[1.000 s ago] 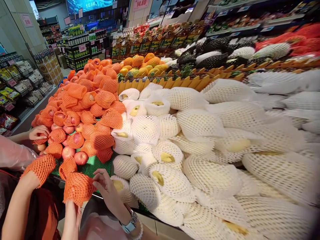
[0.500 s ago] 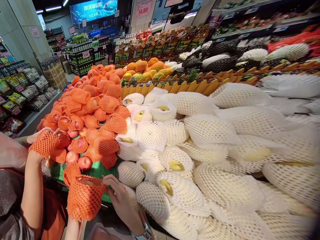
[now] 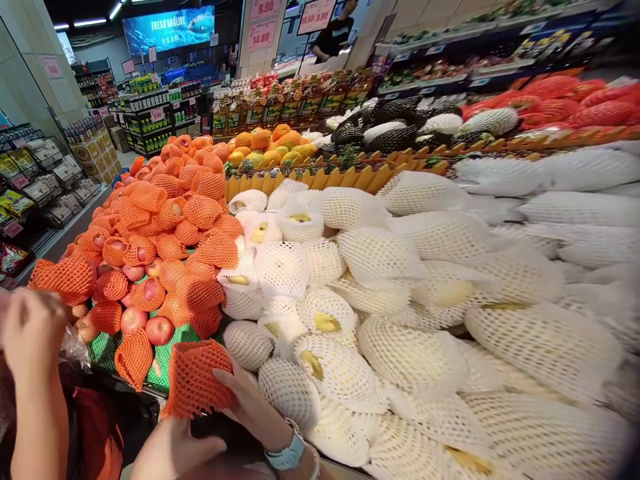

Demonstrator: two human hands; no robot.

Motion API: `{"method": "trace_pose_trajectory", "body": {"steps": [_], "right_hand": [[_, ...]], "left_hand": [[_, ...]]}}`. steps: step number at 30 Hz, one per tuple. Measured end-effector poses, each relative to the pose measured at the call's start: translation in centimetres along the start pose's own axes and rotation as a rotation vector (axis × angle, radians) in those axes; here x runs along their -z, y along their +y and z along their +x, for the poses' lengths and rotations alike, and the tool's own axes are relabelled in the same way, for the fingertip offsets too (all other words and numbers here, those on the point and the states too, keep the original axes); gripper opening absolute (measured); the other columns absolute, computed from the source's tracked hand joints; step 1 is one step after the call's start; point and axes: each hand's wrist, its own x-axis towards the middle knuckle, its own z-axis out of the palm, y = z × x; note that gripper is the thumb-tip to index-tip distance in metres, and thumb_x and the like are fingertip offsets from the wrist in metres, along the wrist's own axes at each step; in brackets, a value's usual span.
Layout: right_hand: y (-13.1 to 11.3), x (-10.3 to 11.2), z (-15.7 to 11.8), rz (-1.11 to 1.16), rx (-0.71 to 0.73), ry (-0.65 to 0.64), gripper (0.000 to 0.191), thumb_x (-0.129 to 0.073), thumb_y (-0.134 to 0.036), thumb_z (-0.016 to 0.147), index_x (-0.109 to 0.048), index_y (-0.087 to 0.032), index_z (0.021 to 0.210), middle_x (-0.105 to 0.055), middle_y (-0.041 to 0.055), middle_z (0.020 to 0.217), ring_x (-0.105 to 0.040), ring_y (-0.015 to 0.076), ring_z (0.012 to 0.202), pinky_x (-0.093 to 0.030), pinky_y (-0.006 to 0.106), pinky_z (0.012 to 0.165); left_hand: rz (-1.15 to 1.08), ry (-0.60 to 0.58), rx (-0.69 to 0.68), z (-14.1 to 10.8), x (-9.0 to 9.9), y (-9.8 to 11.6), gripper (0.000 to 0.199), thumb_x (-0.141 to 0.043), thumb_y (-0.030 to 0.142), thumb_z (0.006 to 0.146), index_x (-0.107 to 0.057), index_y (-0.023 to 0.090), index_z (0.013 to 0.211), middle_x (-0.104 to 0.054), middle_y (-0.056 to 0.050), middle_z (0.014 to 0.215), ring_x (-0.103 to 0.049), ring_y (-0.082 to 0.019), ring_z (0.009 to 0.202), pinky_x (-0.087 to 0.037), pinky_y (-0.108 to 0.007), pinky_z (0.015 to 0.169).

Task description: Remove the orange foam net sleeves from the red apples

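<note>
Pulled higher, past the left thumb

Between 8 and 9 o'clock, bare now just below an orange net (image 3: 65,275): a co-worker's hand (image 3: 31,320). At 8: bare apples (image 3: 134,320) on a green mat (image 3: 103,348). Toward 7, in the air near that mat: the held net (image 3: 197,377), now less deep over the left hand (image 3: 177,443), with thumb out, finger spread impossible to tell. Just right: the right hand (image 3: 245,397), with fingers closed on the net's side. Likely meaning: partly withdrawn.

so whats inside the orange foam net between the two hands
At the lower edge of the orange foam net, the left hand is partly out of sight, apparently inside; the right hand grips the side. The net covers the rest: anything else inside cannot be told.
</note>
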Motion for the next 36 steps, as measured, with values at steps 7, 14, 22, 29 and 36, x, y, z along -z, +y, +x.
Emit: {"method": "trace_pose_trajectory", "body": {"steps": [7,14,22,29,36], "right_hand": [[-2.2,2.7,1.1,-0.439,0.217,0.290,0.089,-0.081,-0.055,0.073,-0.038,-0.020,0.143,-0.044,0.0194,0.148,-0.048,0.0328,0.136,-0.037,0.051,0.120],[0.7,-0.2,3.2,-1.250,0.350,0.057,0.073,-0.084,-0.013,0.069,-0.057,-0.016,0.136,-0.043,0.0150,0.146,-0.044,0.0289,0.138,-0.036,0.043,0.121],[-0.1,-2.8,3.6,-1.460,0.159,-0.089,0.089,-0.092,-0.015,0.065,-0.054,-0.014,0.146,-0.041,0.0153,0.148,-0.042,0.0277,0.138,-0.034,0.037,0.122],[0.8,-2.0,5.9,-2.037,-0.150,-0.146,0.094,-0.091,-0.019,0.075,-0.048,-0.025,0.157,-0.035,0.0188,0.158,-0.042,0.0409,0.137,-0.043,0.052,0.110],[1.1,-2.2,5.8,-2.049,-0.127,-0.105,0.102,-0.098,-0.034,0.074,-0.046,-0.024,0.160,-0.024,0.0230,0.164,-0.041,0.0438,0.140,-0.039,0.060,0.113]], "left_hand": [[-0.643,-0.050,-0.042,2.9,-1.5,-0.5,0.056,-0.038,0.065,0.100,-0.051,0.017,0.126,-0.056,-0.014,0.102,-0.064,-0.027,0.111,-0.057,-0.049,0.106],[-1.009,0.004,0.231,4.4,-2.7,-4.2,0.055,-0.048,0.065,0.098,-0.051,0.018,0.127,-0.056,-0.011,0.098,-0.066,-0.024,0.102,-0.065,-0.043,0.088],[-1.746,0.469,0.531,4.9,-3.9,-5.2,0.048,-0.025,0.060,0.105,-0.044,0.016,0.104,-0.051,0.001,0.078,-0.059,-0.003,0.064,-0.054,-0.007,0.056],[-1.465,0.404,0.216,3.9,-5.2,-8.0,0.035,-0.059,0.036,0.093,-0.047,0.013,0.069,-0.035,0.005,0.068,-0.048,0.002,0.059,-0.044,0.004,0.060],[-0.914,0.147,0.030,3.3,-4.4,-7.8,0.074,-0.070,0.079,0.075,-0.065,0.014,0.109,-0.058,-0.014,0.125,-0.041,-0.005,0.147,-0.039,-0.010,0.114]]}}
